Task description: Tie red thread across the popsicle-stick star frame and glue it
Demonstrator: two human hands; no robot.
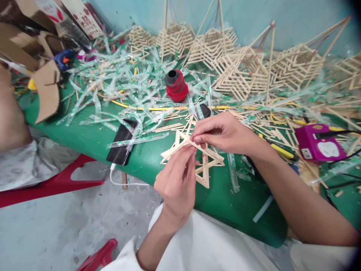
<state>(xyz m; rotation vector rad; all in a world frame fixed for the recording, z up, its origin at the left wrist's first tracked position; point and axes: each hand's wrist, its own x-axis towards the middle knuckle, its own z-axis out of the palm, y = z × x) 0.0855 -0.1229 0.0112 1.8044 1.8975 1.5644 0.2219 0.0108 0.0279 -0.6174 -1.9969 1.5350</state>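
Note:
A star-shaped frame of thin wooden sticks [206, 169] is held over the front edge of the green table [149, 158]. My left hand [178, 180] is closed on the frame near its middle, from the front side. Just above it, my right hand [222, 133] pinches at the upper middle of the frame, thumb and forefinger together. The two hands' fingertips nearly meet. A bit of red shows at the left fingertips; what it is cannot be made out. Behind the hands stands a spool of red thread [177, 88].
Stacked stick frames [239, 71] line the wall. Plastic strips [135, 82] and loose sticks cover the table's back. A black phone [122, 145] with a white cable lies left, a purple box [320, 143] right. Another person's arm [12, 109] is at the far left.

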